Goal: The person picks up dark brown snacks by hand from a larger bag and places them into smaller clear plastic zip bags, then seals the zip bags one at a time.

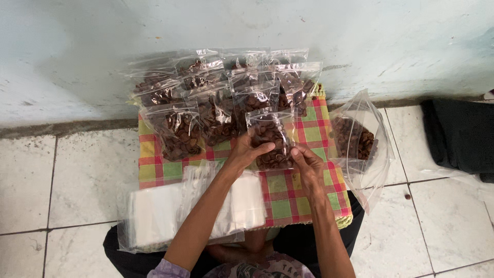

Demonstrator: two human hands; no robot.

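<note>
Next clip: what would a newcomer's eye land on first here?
First, the two hands, left hand and right hand, gripping a small clear bag of dark brown pieces at the centre, over a checked cloth. Behind it, a heap of filled bags leans against the pale wall. A big open bag of the same pieces lies at right, and a stack of empty bags at lower left.

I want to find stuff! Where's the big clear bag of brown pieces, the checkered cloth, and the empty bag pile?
big clear plastic bag of brown pieces (355, 139), head view, its filled middle
checkered cloth (280, 198), head view, bare front part
pile of empty clear bags (154, 213), head view, left half
</note>
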